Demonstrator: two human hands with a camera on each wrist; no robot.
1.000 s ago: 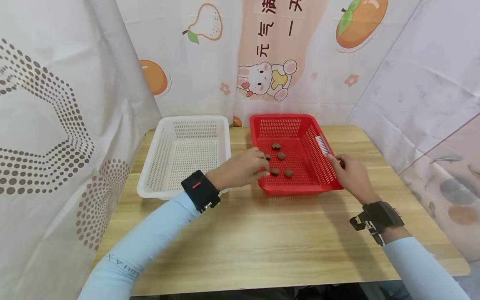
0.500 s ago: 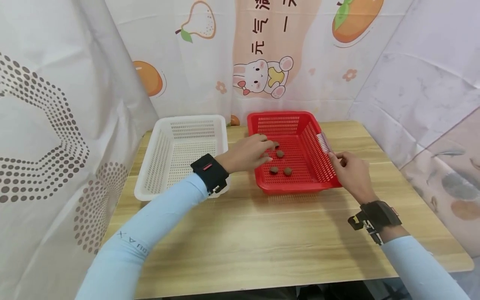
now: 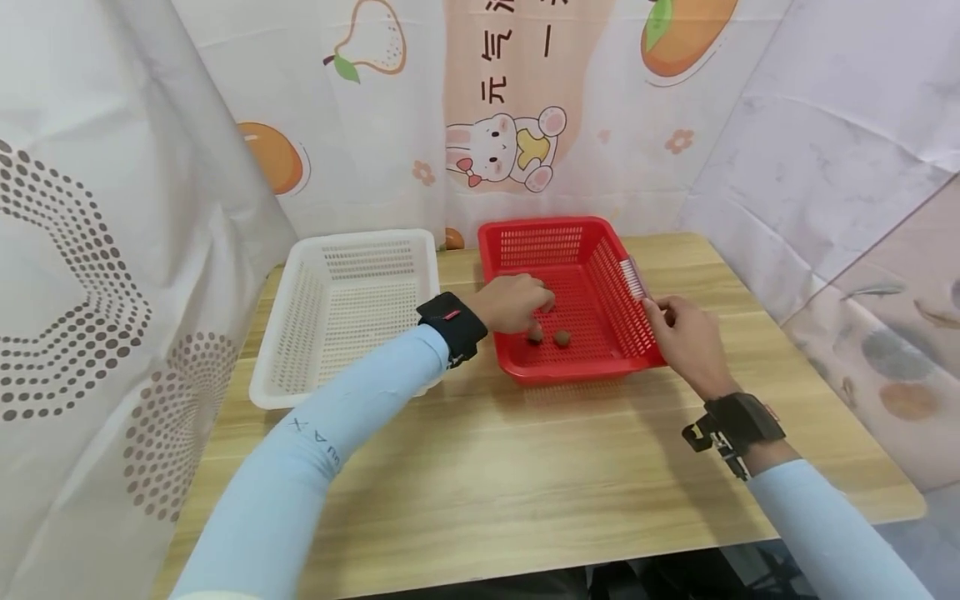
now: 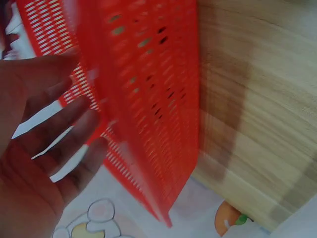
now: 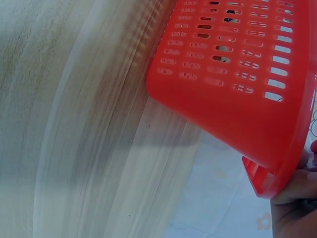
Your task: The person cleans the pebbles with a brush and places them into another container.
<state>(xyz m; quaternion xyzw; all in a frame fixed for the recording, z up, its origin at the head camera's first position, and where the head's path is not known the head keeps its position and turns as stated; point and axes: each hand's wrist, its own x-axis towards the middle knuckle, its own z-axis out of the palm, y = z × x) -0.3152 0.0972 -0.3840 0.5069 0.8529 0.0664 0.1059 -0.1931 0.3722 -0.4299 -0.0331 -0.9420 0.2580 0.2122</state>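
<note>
The red basket (image 3: 572,372) stands on the table, its slotted wall large in both wrist views. My left hand (image 3: 513,303) reaches over its left rim, palm downward. In the left wrist view the fingers (image 4: 81,128) are loosely bent and spread, the palm shows bare, and the foremost tips go behind the red rim. Two small brown lumps show in the basket: one brown lump (image 3: 562,338) in the open, another brown lump (image 3: 534,335) just below the thumb. The hand covers the area above them. My right hand (image 3: 686,340) pinches the basket's right rim.
A white basket (image 3: 267,367) stands on the left, with my left forearm crossing its near right corner. The wooden table (image 3: 480,500) carries both baskets. Printed curtains (image 3: 390,158) rise behind and at both sides. A pale striped patch shows on the red basket's right wall.
My left hand has moved rightward and deeper over the red basket, hiding the upper brown lumps that showed before. My right hand keeps its grip on the rim. The head view has shifted slightly.
</note>
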